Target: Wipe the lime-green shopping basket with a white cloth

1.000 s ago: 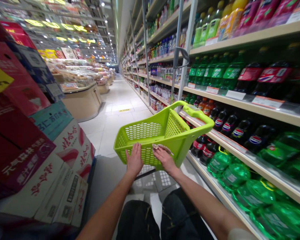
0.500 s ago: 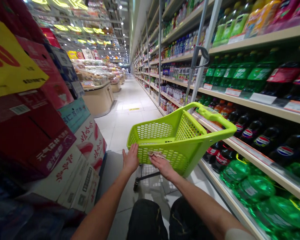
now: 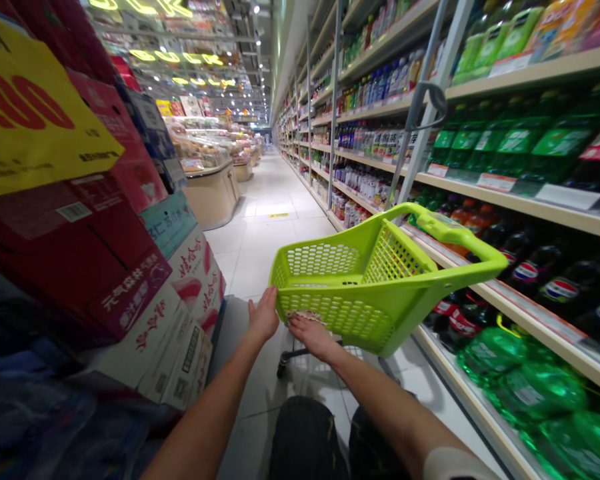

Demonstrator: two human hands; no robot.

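Observation:
A bright green plastic shopping cart (image 3: 420, 300) with a perforated basket stands side-on in front of me. My left hand (image 3: 263, 320) grips the basket's left corner, its fingers over the edge by the rim. Against the near side panel, low and close to that corner, my right hand (image 3: 311, 335) presses a light-coloured, crumpled cloth (image 3: 309, 314). Most of the cloth lies under the fingers, with only its upper edge showing. No goods are visible inside the basket.
Shelves of bottled drinks (image 3: 510, 140) run along the right, close to the cart's handle. Stacked drink cartons (image 3: 155, 320) with a yellow price sign (image 3: 35, 113) rise at my left. A tiled aisle (image 3: 260, 233) leads away past display counters (image 3: 213, 197).
My right hand has slid the cloth leftward along the side panel, nearer the left corner. My left hand keeps its place on the cart. The view has turned slightly left.

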